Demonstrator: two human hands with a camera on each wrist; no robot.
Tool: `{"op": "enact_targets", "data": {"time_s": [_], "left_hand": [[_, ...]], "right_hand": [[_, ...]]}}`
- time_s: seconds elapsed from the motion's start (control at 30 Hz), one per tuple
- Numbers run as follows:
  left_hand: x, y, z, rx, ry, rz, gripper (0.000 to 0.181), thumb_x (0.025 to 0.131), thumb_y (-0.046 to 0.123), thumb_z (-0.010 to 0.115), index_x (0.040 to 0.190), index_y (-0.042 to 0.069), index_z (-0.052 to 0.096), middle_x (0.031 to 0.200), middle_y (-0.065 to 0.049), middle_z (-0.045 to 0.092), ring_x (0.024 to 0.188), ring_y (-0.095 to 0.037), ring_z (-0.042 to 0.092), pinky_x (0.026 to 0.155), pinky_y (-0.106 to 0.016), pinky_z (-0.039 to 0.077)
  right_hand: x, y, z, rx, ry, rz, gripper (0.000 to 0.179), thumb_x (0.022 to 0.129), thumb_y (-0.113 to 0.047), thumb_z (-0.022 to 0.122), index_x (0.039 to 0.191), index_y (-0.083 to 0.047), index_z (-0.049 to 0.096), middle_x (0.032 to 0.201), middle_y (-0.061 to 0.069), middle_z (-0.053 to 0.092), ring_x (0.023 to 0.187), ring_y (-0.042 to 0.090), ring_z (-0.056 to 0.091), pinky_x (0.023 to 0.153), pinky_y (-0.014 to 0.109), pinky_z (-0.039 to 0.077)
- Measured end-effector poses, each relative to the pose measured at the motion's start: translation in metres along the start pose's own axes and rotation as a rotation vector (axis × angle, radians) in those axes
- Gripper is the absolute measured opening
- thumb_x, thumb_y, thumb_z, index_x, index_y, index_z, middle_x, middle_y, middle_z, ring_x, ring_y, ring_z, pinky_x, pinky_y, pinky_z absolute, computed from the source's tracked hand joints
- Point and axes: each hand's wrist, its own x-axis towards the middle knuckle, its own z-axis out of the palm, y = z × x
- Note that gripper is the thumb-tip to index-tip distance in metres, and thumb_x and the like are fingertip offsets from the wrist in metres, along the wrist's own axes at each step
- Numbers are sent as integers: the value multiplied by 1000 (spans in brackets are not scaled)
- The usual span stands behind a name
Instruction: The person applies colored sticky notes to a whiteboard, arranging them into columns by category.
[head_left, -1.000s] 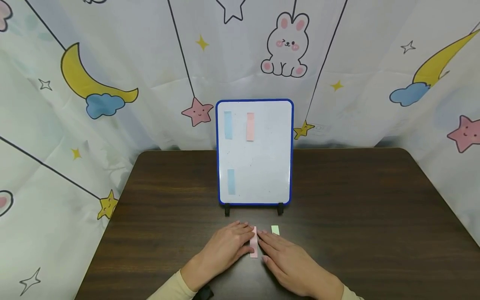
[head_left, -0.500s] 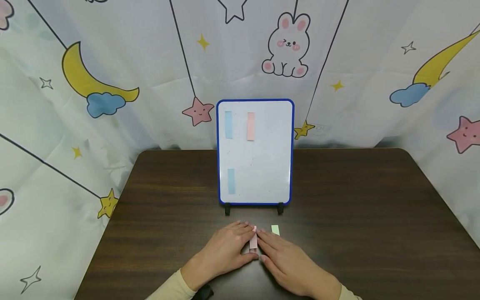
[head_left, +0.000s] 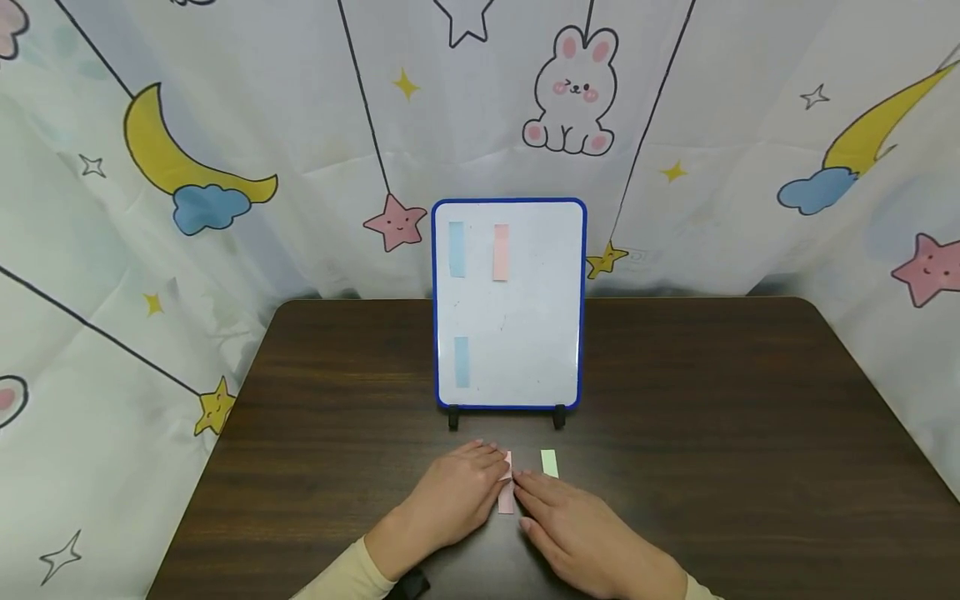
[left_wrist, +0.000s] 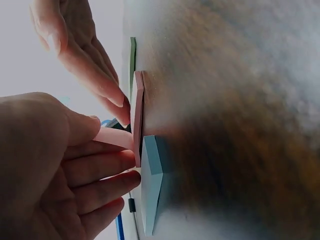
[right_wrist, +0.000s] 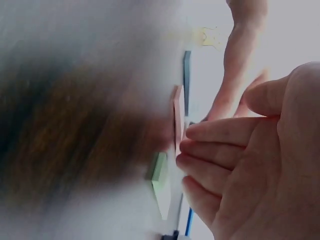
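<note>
A pad of narrow pink sticky notes (head_left: 506,499) lies on the table between the two hands. My left hand (head_left: 453,492) pinches a pink sticky note (left_wrist: 114,137) between thumb and index finger; it lifts and bends off the top of the pad (left_wrist: 138,112). The fingers of my right hand (head_left: 592,529) are straight, their tips right at the pad's right side. Beside the left fingertips is a blue sticky-note pad (left_wrist: 151,187), which the left hand covers in the head view. A light green pad (head_left: 550,463) lies just beyond the right fingers.
Behind the hands, a blue-framed whiteboard (head_left: 525,342) stands on black feet (head_left: 559,417). It bears two blue strips, one of them high on the left (head_left: 457,249), and a pink strip (head_left: 500,252). A printed curtain (head_left: 300,100) hangs behind the dark wooden table (head_left: 712,400).
The left thumb has moved from the pad's near end up toward the far end, folding the top pink sheet back from its near edge. The right hand has stayed nearly still.
</note>
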Motion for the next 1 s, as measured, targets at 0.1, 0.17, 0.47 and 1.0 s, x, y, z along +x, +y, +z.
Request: {"op": "enact_targets", "data": {"time_s": [0.1, 0.17, 0.47, 1.0], "left_hand": [[0, -1, 1, -29, 22, 2, 18, 98, 26, 56, 103, 17, 71, 109, 4, 74, 109, -11, 68, 105, -31, 51], [0, -2, 1, -48, 38, 3, 18, 99, 26, 56, 101, 18, 71, 108, 4, 74, 108, -11, 68, 104, -31, 51], [6, 2, -1, 5, 53, -1, 15, 95, 26, 60, 94, 17, 72, 102, 4, 75, 103, -12, 70, 102, -33, 52], [5, 3, -1, 74, 67, 15, 11, 93, 25, 64, 94, 18, 72, 104, 5, 75, 100, -11, 70, 99, -29, 53]], "right_hand": [[0, -2, 2, -18, 21, -44, 43, 104, -32, 44, 141, -10, 53, 149, 2, 50, 135, 18, 52, 103, 35, 52], [1, -2, 5, -20, 23, -52, 44, 104, -32, 44, 142, -11, 52, 151, 1, 49, 136, 17, 51, 104, 34, 51], [1, -1, 10, 4, 19, -41, 44, 104, -32, 44, 142, -11, 52, 151, 2, 48, 137, 18, 49, 104, 34, 51], [4, -2, 12, 19, 4, -14, 42, 105, -32, 43, 141, -13, 53, 149, 0, 50, 136, 18, 51, 103, 35, 51]]}}
